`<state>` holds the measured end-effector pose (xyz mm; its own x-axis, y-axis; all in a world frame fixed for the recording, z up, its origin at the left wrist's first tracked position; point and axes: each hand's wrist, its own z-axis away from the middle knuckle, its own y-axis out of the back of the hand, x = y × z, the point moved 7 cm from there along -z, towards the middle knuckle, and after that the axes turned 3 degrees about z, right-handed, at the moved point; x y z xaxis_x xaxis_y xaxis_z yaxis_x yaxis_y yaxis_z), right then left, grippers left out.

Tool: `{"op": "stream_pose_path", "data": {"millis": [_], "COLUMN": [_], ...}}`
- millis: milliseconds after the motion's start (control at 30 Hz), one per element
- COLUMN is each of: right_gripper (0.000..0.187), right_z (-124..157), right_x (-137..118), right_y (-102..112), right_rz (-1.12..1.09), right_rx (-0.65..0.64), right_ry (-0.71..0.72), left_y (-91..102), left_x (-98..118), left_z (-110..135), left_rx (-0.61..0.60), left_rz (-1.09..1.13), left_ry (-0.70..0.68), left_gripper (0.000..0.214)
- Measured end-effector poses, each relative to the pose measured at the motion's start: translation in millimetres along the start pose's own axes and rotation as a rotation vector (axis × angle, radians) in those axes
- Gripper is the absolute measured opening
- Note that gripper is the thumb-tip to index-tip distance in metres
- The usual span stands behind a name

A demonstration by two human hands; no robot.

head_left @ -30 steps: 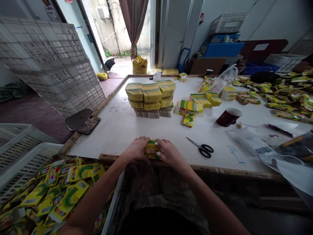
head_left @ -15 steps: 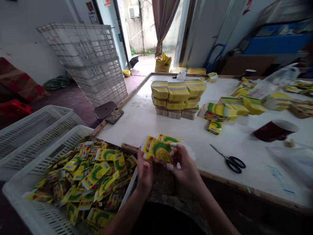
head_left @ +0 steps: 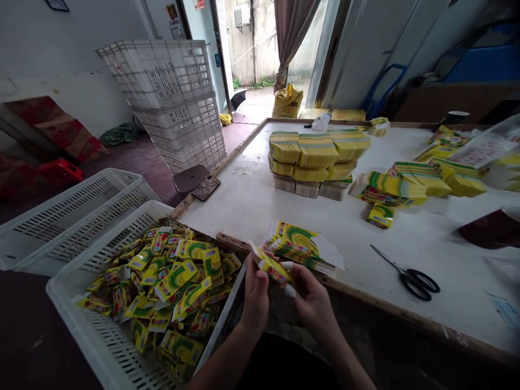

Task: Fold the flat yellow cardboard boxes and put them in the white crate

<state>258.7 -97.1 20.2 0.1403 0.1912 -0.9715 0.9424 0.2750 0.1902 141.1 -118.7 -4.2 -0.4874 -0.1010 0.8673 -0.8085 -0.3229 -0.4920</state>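
My left hand and my right hand are raised in front of me at the near edge of the white table. Both are closed on a small stack of yellow and green flat packets, tilted between the fingers. A fanned stack of the same packets lies on the table edge just beyond my hands. To my left a white plastic crate holds a loose heap of packets.
Banded bundles of packets are piled mid-table, with more bundles to the right. Black scissors lie right of my hands. A dark mug sits at the right edge. Two phones rest on the table's left rim. Empty crates stand stacked behind.
My hands lifted the packets off the table edge, then split them: a fanned stack now lies on the table and a smaller stack stays in my hands. My view turned left toward the crate.
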Motion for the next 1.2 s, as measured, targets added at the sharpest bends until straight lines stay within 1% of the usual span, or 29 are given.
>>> {"op": "stream_pose_path", "data": {"millis": [67,100,133,167,200,233,267,300,333,367,400,433,467,500,533,567,600,633,667,700,767,800,867,933,1000,1033,1100,1167,1200], "right_gripper": [0.016,0.013,0.014,0.017,0.022,0.027,0.031,0.033,0.032,0.029,0.025,0.022,0.021,0.021,0.025,0.035,0.049,0.061,0.067,0.067,0.057,0.053,0.049,0.052,0.056,0.058,0.060,0.058,0.056], "right_z": [-3,-3,-2,-1,1,3,6,9,12,16,20,25,28,30,30,29,27,26,24,24,24,26,28,27,26,26,26,28,28], "right_x": [-8,-13,-19,-25,-30,-35,-40,-44,-48,-52,-55,-58,-60,-59,-57,-50,-41,-29,-16,-4,16,23,30,31,28,25,16,9,7], "right_y": [16,23,28,32,34,36,35,33,29,23,17,12,8,7,8,13,17,20,20,16,-2,-10,-21,-22,-19,-18,-18,-19,-17], "right_rz": [0.075,0.112,0.146,0.177,0.218,0.279,0.362,0.457,0.548,0.615,0.646,0.647,0.630,0.598,0.554,0.493,0.411,0.306,0.180,0.046,-0.215,-0.319,-0.432,-0.437,-0.369,-0.310,-0.140,0.032,0.092], "right_rx": [0.067,0.080,0.081,0.066,0.043,0.017,-0.008,-0.033,-0.059,-0.086,-0.112,-0.126,-0.123,-0.094,-0.037,0.038,0.104,0.139,0.139,0.102,-0.037,-0.094,-0.145,-0.137,-0.131,-0.145,-0.201,-0.259,-0.256], "right_ry": [0.113,0.178,0.250,0.318,0.378,0.428,0.471,0.512,0.551,0.590,0.633,0.667,0.685,0.673,0.626,0.544,0.434,0.310,0.189,0.071,-0.141,-0.227,-0.339,-0.356,-0.287,-0.228,-0.065,0.090,0.145], "left_y": [4.4,6.5,8.8,10.9,13.3,16.1,13.8,12.7,10.3,7.0,3.8,0.9,-1.6,-3.1,-3.3,-2.2,0.0,1.9,2.5,1.3,-4.7,-7.9,-11.9,-12.3,-10.5,-9.1,-6.1,-4.0,-2.9], "left_x": [6,10,15,22,32,44,57,69,73,74,70,63,56,48,41,36,33,30,26,23,17,15,13,12,8,5,-1,-2,-1], "left_z": [0,-1,-3,-5,-7,-8,-8,-6,-4,0,4,9,14,17,20,21,23,24,27,30,38,41,44,43,39,37,33,30,28], "left_rx": [0.013,0.000,-0.023,-0.061,-0.102,-0.138,-0.240,-0.312,-0.387,-0.457,-0.517,-0.566,-0.593,-0.596,-0.570,-0.521,-0.461,-0.412,-0.391,-0.401,-0.467,-0.497,-0.524,-0.522,-0.534,-0.541,-0.545,-0.516,-0.492], "left_rz": [-0.023,-0.046,-0.070,-0.090,-0.106,-0.118,-0.141,-0.176,-0.287,-0.425,-0.568,-0.694,-0.784,-0.841,-0.880,-0.914,-0.956,-1.008,-1.058,-1.092,-1.114,-1.113,-1.108,-1.114,-1.121,-1.121,-1.104,-1.082,-1.087], "left_ry": [-0.061,-0.062,-0.038,-0.020,-0.012,-0.022,-0.063,-0.097,-0.073,-0.057,-0.028,0.006,0.027,0.038,0.036,0.017,-0.014,-0.051,-0.088,-0.125,-0.213,-0.257,-0.329,-0.342,-0.283,-0.238,-0.167,-0.194,-0.235], "left_gripper": [0.032,0.026,0.023,0.025,0.029,0.039,0.060,0.079,0.089,0.098,0.102,0.099,0.092,0.082,0.071,0.063,0.060,0.062,0.067,0.071,0.075,0.075,0.067,0.054,0.043,0.042,0.053,0.071,0.078]}}
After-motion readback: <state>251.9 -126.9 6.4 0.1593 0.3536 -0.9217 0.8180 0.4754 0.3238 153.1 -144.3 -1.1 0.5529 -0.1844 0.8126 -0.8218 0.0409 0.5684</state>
